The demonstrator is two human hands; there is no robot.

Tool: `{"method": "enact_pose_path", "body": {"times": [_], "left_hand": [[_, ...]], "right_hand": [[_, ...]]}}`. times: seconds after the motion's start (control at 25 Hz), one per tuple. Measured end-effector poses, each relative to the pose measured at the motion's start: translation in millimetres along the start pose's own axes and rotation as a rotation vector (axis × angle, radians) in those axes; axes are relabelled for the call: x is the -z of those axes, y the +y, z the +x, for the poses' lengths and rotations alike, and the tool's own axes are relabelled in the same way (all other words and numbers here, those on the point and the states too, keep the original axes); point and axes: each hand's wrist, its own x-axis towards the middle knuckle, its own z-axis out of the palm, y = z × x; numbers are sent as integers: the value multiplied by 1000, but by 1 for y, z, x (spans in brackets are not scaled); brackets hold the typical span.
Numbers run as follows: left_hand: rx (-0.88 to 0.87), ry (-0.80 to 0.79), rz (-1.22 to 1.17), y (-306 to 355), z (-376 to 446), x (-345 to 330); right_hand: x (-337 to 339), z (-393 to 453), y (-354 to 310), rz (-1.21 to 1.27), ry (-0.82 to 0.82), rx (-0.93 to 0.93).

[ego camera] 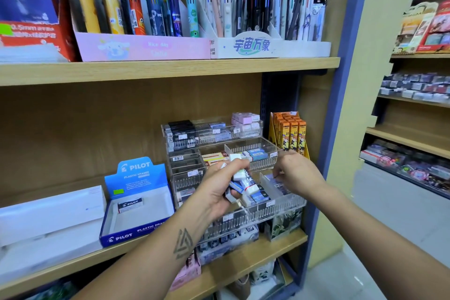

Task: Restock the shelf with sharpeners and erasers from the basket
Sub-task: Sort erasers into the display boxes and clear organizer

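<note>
- Erasers [239,184]: a bunch of small sleeved blocks, white with blue and black wrappers, held above the front tier of the clear acrylic organizer [280,204], toward the right end of the lower shelf [243,263].
- Left hand [219,187]: fingers curled round the eraser bunch, palm turned up; grip full, several pieces fanned out between thumb and fingers. Triangle tattoo on the forearm.
- Right hand [295,173]: fingertips down inside the front right compartment of the organizer, touching the black-wrapped erasers there; cannot tell whether the grip pinches one or only presses on them.
- Organizer: three stepped tiers with slotted dividers; upper tiers hold black, blue and pink eraser packs, price labels on the front lips.
- Pilot plastic eraser box [136,204]: blue display carton just left of the organizer, one sleeved eraser lying in it.
- White flat boxes [48,214] at the left end of the same shelf.
- Orange packs [291,133] upright at the right back corner, beside the organizer.
- Upper shelf [170,68]: cartoon-topped multicolour pens [131,2] in a pink tray, slimmer pens [267,12] in a white one.
</note>
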Motion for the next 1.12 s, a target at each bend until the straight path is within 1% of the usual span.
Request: {"method": "enact_pose_path", "body": {"times": [0.12, 0.16, 0.2, 0.24, 0.28, 0.32, 0.36, 0.4, 0.56, 0.76, 0.88, 0.96, 1.0, 1.04, 1.12], "left_hand": [[-13, 15, -29, 1, -2, 1], [-21, 30, -36, 3, -2, 0], [-32, 44, -44, 5, -2, 0], [-43, 54, -45, 6, -2, -1], [-54, 64, -37, 9, -3, -1], [-70, 75, -20, 11, -4, -1], [-90, 87, 7, 13, -6, 0], [-109, 101, 39, 16, -10, 1], [-150, 141, 112, 31, -31, 15], [-161, 259, 89, 47, -60, 60], [-198, 316, 108, 62, -76, 97], [-231, 374, 128, 75, -87, 132], [-239, 410, 125, 80, -93, 150], [-240, 447, 114, 84, -98, 167], [-223, 497, 70, 89, -108, 192]], "right_hand": [[6, 0, -9, -75, -1, -24], [13, -2, -16, -33, 2, -27], [23, -4, -24, 109, 10, -26], [33, -6, -34, 351, 7, -35], [44, -10, -44, 650, -37, -47], [56, -14, -55, 911, -128, -52], [65, -18, -63, 1068, -217, -39], [70, -19, -68, 1118, -275, -14], [76, -20, -86, 1162, -390, 47], [78, -19, -132, 1165, -450, 134], [79, -14, -167, 1222, -465, 107], [74, -5, -197, 1248, -424, 108], [66, 2, -211, 1177, -377, 140], [58, 9, -226, 1019, -313, 178], [39, 22, -253, 598, -197, 221]]}}
